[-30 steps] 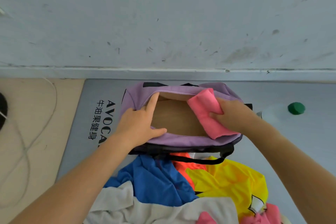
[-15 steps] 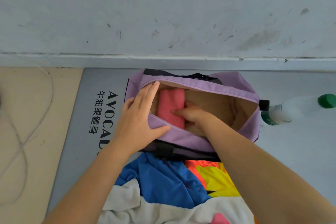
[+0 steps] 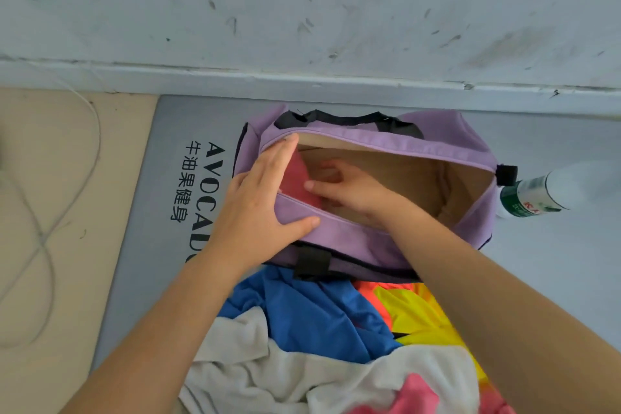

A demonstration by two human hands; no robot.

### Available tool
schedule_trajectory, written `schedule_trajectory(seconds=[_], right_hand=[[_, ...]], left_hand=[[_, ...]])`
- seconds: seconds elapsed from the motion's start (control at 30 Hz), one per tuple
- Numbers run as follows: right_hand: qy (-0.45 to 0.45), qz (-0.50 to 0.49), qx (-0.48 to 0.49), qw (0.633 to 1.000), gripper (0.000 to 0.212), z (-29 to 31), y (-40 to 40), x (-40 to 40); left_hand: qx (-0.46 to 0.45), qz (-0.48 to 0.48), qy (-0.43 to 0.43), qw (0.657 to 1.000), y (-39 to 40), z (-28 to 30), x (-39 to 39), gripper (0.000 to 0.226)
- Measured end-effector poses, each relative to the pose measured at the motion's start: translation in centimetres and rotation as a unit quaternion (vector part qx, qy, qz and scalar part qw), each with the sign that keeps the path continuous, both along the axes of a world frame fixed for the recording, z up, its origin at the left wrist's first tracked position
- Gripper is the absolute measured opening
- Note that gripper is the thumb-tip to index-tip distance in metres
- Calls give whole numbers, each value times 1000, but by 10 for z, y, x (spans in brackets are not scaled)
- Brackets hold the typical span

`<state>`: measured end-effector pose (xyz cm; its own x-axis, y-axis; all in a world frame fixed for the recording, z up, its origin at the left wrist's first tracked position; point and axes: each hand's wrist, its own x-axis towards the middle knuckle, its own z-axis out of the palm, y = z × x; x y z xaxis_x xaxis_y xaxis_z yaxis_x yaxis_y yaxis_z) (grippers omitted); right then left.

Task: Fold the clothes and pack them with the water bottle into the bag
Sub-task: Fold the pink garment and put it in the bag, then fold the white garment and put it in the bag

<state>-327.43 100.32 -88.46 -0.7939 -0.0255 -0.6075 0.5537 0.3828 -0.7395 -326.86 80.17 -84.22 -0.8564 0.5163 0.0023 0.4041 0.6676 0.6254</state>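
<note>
I see the folded pink cloth [image 3: 297,183] lying inside the open lilac fabric duffel bag [image 3: 386,239], tucked against the bag's left end on its tan lining. My right hand [image 3: 346,190] is down in the bag just right of that cloth, its grip loose and holding nothing, the thumb lying across the cloth's right edge and the other fingers relaxed toward the bag floor. My left hand [image 3: 258,212] sits over the bag's left end, its grip wide and flat: straight fingers reach over the cloth toward the far rim while the thumb presses on the near lilac rim, keeping the mouth spread.

Beyond the right hand, past the bag's right end, a clear plastic water bottle with a green and white label [image 3: 537,195] lies on its side on the mat, just beside the bag. Nearer me than both hands, a heap of unfolded clothes rests against the bag's near side: a blue garment [image 3: 312,316], a yellow and orange garment [image 3: 413,316], a white garment [image 3: 302,376] and a pink piece [image 3: 420,393] at the bottom edge.

All of it sits on a grey mat printed with black lettering [image 3: 201,185], left of the left hand. Further left is pale flooring with a thin looping cable [image 3: 43,239], and a scuffed white wall [image 3: 302,10] stands beyond the bag.
</note>
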Motion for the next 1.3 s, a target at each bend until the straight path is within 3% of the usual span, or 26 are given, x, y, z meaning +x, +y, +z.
schedule_trajectory(seconds=[0.13, 0.27, 0.37, 0.53, 0.67, 0.77, 0.83, 0.9, 0.97, 1.0, 1.07, 1.17, 1.23, 1.27, 1.3], right_hand=[[86, 94, 188, 974, 75, 58, 63, 43], [116, 155, 368, 910, 69, 112, 115, 67], [163, 147, 407, 887, 56, 135, 131, 65], [192, 119, 424, 877, 66, 148, 136, 53], [188, 128, 489, 842, 61, 149, 127, 56], [308, 62, 481, 819, 35, 134, 105, 78], [330, 12, 438, 836, 14, 116, 87, 104], [196, 22, 361, 911, 24, 94, 76, 133], [-30, 112, 286, 951, 34, 70, 72, 164], [-121, 169, 266, 941, 45, 61, 69, 181], [-199, 224, 245, 922, 66, 44, 59, 214], [-152, 190, 258, 935, 58, 26, 44, 247], [-92, 163, 240, 953, 29, 26, 44, 253], [-62, 147, 221, 962, 28, 33, 47, 252], [-37, 133, 205, 969, 42, 41, 51, 251]], left_hand=[[-45, 8, 1, 999, 2, 3, 2, 97], [-162, 20, 81, 983, 8, 19, -3, 81], [-192, 27, 131, 972, 10, 40, -19, 75], [-209, 37, 189, 959, 13, 70, -45, 68], [-240, 18, 127, 962, 15, 68, -45, 72], [-187, 22, 110, 976, 20, 62, -25, 67], [-116, 42, 152, 981, 28, 61, 4, 56], [-68, 67, 150, 984, 40, 57, 39, 40], [-79, 44, 40, 995, 52, 49, 75, 28], [-112, 18, -47, 992, 56, 41, 91, 25], [-179, -48, -197, 963, 60, 22, 120, 24], [-209, -115, -279, 930, 56, 0, 158, 25], [-231, -132, -257, 929, 50, -7, 173, 37], [-225, -124, -252, 933, 46, -8, 177, 40], [-200, -107, -255, 940, 43, -6, 179, 40]])
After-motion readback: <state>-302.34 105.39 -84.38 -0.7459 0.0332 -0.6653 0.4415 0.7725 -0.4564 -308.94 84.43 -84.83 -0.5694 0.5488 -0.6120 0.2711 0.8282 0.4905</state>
